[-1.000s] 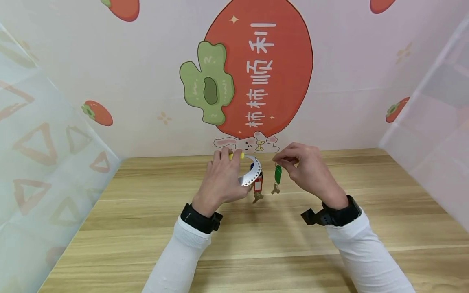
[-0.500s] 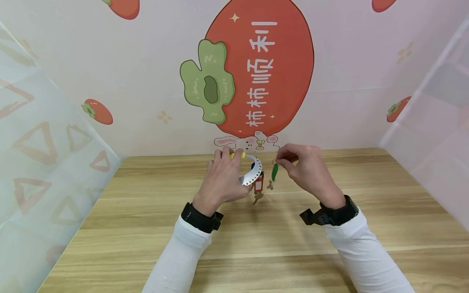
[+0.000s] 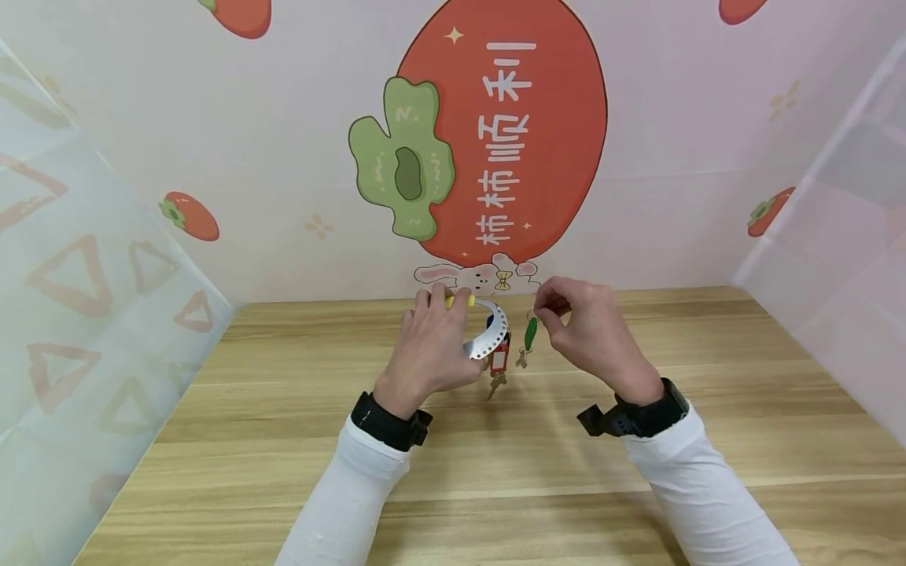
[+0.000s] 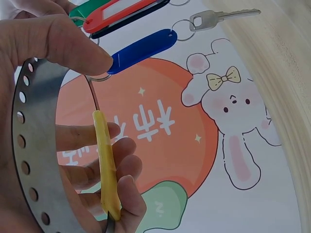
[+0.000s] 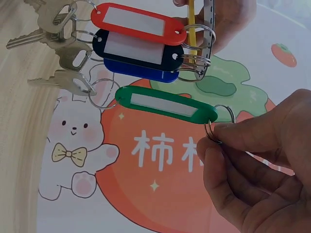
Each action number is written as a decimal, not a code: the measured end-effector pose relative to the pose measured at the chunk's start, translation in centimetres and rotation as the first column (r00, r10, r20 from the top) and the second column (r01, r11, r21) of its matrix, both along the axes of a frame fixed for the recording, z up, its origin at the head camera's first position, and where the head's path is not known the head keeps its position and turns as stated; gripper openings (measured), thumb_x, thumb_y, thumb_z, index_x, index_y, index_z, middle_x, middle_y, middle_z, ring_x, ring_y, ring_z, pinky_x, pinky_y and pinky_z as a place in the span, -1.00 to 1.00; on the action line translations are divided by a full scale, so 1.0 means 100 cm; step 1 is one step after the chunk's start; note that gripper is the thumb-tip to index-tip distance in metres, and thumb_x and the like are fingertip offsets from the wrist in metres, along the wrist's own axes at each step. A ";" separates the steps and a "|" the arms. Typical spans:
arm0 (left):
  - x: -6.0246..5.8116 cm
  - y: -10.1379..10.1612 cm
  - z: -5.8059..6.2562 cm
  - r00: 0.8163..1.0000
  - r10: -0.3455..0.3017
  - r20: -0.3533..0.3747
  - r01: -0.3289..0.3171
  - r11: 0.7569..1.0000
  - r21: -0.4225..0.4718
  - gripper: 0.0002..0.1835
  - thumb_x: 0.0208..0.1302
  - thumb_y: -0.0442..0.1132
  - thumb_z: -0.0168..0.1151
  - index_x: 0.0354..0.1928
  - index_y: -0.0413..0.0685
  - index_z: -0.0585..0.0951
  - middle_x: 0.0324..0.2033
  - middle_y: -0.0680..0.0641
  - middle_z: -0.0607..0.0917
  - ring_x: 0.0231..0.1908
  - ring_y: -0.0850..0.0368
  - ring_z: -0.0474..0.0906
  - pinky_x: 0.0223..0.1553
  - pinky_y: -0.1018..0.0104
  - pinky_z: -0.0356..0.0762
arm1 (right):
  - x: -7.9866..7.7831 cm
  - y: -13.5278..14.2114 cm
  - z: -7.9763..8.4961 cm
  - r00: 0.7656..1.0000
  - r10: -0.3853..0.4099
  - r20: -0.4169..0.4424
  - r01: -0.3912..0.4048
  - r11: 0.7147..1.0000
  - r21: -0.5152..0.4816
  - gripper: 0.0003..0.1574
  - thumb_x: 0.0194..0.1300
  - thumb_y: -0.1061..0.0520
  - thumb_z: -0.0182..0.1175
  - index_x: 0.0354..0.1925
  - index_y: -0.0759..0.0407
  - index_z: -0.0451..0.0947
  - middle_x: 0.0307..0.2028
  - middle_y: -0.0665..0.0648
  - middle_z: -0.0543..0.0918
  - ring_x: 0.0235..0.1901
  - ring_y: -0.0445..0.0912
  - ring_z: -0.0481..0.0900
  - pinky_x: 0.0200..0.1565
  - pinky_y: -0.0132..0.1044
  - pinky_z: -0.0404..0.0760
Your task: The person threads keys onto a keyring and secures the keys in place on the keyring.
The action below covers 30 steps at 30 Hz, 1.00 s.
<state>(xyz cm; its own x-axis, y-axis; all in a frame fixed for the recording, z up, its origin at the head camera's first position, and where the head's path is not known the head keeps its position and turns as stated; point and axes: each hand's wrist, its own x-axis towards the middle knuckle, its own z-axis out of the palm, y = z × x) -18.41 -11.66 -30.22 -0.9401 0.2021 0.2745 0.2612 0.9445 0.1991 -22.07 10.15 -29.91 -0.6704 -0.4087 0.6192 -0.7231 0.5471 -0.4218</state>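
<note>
My left hand (image 3: 428, 350) holds a curved metal ring (image 4: 41, 160) with a row of holes along its band. Its fingers curl round the yellow grip (image 4: 107, 170). From the ring hang a red key tag (image 5: 170, 31), a black key tag (image 5: 99, 46) and a blue key tag (image 4: 146, 51), each on a split ring. The left thumb touches the blue tag's end. My right hand (image 3: 587, 334) pinches the split ring (image 5: 212, 133) of a green key tag (image 5: 199, 115) between thumb and finger. A key (image 5: 73, 82) dangles from that tag, apart from the metal ring.
Below both hands lies a wood-grain tabletop (image 3: 481, 479). A printed backdrop (image 3: 665, 157) with a big persimmon and a rabbit rises at the table's far edge. Pale side panels (image 3: 92, 314) flank the table.
The right hand has shifted slightly, and the green tag with its key has swung left toward the ring. Keys under the red tag sway a little. The left hand stays in place.
</note>
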 end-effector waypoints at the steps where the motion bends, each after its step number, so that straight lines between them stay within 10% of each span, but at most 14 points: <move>1: 0.000 0.000 0.000 1.000 0.000 -0.001 0.000 1.000 -0.001 -0.08 -0.11 -0.02 0.52 0.36 -0.17 0.43 0.20 -0.30 0.44 0.07 -0.22 0.37 -0.12 -0.06 0.53 | 0.000 0.000 0.000 1.000 0.001 0.001 -0.001 1.000 0.001 -0.79 0.16 0.47 0.36 -0.36 0.23 0.60 -0.41 0.07 0.71 -0.42 -0.11 0.69 -0.34 -0.16 0.69; 30: 0.001 0.000 0.001 1.000 -0.004 0.000 0.004 1.000 0.002 -0.06 -0.12 -0.01 0.52 0.37 -0.17 0.43 0.20 -0.30 0.44 0.08 -0.22 0.36 -0.09 -0.07 0.53 | 0.001 -0.002 -0.002 0.999 -0.035 0.000 0.035 0.999 0.035 -0.85 0.17 0.41 0.40 -0.37 0.27 0.60 -0.41 0.12 0.59 -0.42 -0.07 0.57 -0.36 -0.19 0.60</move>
<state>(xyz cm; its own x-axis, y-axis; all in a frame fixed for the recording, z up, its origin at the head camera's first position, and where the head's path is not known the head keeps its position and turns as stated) -18.28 -11.66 -30.07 -0.9393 0.2052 0.2750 0.2650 0.9430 0.2015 -22.00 9.93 -30.15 -0.6853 -0.4063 0.6044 -0.7028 0.5865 -0.4027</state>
